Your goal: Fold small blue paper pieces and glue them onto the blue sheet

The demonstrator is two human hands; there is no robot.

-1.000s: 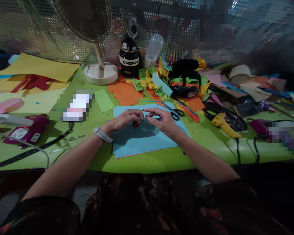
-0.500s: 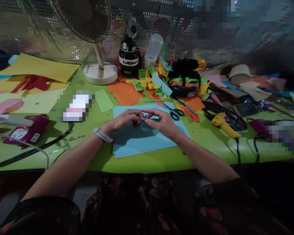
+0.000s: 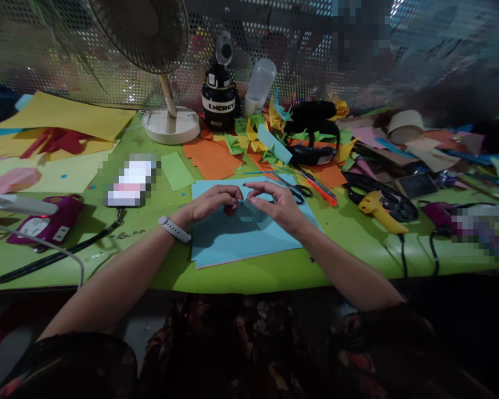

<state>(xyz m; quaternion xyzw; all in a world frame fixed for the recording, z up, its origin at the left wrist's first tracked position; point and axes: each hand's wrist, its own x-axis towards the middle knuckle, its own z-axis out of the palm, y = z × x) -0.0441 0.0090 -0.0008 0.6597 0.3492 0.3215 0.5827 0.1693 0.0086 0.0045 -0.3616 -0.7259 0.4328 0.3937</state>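
Note:
Over a stack of light blue paper point(image 3: 233, 238), my two hands face each other with a small gap between the fingertips. My left hand point(image 3: 216, 202) has its fingers curled together; a tiny blue bit shows at its fingertips, too small to name. My right hand point(image 3: 276, 202) is just to the right, thumb and index finger apart, with nothing visible between them. Black-handled scissors point(image 3: 301, 193) lie at the top right of the stack, partly behind my right hand. An orange utility knife point(image 3: 322, 191) rests beyond them.
Behind the stack are orange paper point(image 3: 216, 158), folded paper pieces point(image 3: 255, 141) and a black bottle point(image 3: 219, 102). A fan point(image 3: 170, 124) stands back left, near a phone point(image 3: 132, 180). To the right lies a yellow glue gun point(image 3: 378, 210) with its cord; a purple device point(image 3: 45, 221) is at left.
My right hand has drawn slightly right, and its thumb and index finger have parted from the small blue bit. My left hand stays in nearly the same place.

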